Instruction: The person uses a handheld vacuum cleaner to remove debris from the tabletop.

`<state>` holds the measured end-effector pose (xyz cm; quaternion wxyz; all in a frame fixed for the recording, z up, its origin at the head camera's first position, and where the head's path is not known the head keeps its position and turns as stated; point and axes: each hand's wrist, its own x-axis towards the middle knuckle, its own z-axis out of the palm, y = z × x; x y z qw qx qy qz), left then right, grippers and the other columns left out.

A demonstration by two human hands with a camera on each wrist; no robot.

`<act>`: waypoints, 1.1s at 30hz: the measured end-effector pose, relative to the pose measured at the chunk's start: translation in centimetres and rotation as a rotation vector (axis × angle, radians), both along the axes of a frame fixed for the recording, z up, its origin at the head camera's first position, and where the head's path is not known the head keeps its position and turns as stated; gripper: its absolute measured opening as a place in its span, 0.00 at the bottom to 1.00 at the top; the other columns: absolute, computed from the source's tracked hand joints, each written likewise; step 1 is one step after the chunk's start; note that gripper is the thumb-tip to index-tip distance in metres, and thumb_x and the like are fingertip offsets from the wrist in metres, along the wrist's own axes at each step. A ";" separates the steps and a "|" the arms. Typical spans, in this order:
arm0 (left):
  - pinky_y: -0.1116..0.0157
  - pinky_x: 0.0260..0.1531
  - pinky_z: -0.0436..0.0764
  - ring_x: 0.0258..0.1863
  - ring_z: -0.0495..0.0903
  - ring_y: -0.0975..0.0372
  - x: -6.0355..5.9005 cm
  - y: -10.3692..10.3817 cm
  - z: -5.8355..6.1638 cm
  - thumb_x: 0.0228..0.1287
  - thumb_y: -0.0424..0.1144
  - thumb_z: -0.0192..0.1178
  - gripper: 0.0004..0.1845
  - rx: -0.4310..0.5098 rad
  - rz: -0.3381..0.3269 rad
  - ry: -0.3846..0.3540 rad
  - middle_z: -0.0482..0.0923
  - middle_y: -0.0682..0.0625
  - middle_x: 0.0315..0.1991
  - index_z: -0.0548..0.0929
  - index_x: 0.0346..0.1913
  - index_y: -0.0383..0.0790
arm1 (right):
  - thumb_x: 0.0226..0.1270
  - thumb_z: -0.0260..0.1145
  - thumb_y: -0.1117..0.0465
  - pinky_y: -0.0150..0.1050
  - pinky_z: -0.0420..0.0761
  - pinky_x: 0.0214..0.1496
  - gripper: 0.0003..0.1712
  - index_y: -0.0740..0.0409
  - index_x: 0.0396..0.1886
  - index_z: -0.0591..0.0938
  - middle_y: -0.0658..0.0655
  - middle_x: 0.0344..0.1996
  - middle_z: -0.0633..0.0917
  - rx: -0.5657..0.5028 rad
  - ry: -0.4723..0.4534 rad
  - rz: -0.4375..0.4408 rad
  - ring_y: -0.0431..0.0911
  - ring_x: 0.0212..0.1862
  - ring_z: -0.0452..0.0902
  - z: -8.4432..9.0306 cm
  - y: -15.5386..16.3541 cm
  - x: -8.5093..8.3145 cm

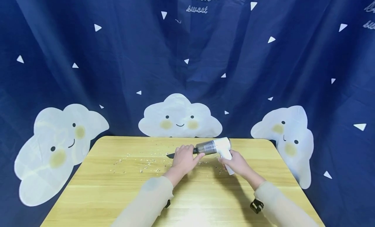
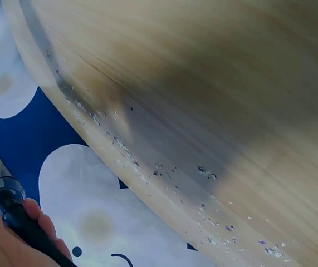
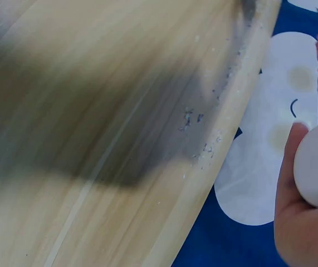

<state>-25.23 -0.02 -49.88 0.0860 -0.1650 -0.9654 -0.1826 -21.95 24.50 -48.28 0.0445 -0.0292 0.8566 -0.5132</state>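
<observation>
A white handheld vacuum cleaner point(image 1: 222, 144) with a smoky clear dust cup point(image 1: 206, 147) is held above the table, its black crevice nozzle point(image 1: 170, 155) pointing left. My right hand point(image 1: 238, 163) grips the white handle. Around the black nozzle near the dust cup curl the fingers of my left hand point(image 1: 184, 159); in the left wrist view they show at the nozzle point(image 2: 28, 228). The right wrist view shows the vacuum's round white end point(image 3: 317, 164) beside my right hand point(image 3: 292, 222). Small paper-like scraps point(image 1: 150, 162) lie scattered on the tabletop beneath.
The wooden table point(image 1: 187, 191) has rounded far corners. Behind it hangs a dark blue curtain point(image 1: 187, 77) with smiling clouds and white triangles. More scraps point(image 2: 206, 172) lie toward the table's far edge. Both forearms wear light sleeves, and a black device point(image 1: 257, 206) is at the right wrist.
</observation>
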 end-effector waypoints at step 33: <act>0.48 0.67 0.61 0.61 0.73 0.49 0.1 0.9 0.4 0.71 0.65 0.52 0.41 0.435 -0.179 -0.224 0.75 0.41 0.62 0.66 0.70 0.34 | 0.75 0.56 0.53 0.33 0.77 0.20 0.16 0.62 0.37 0.73 0.52 0.18 0.77 -0.371 -0.456 0.393 0.40 0.18 0.74 4.9 1.2 -2.7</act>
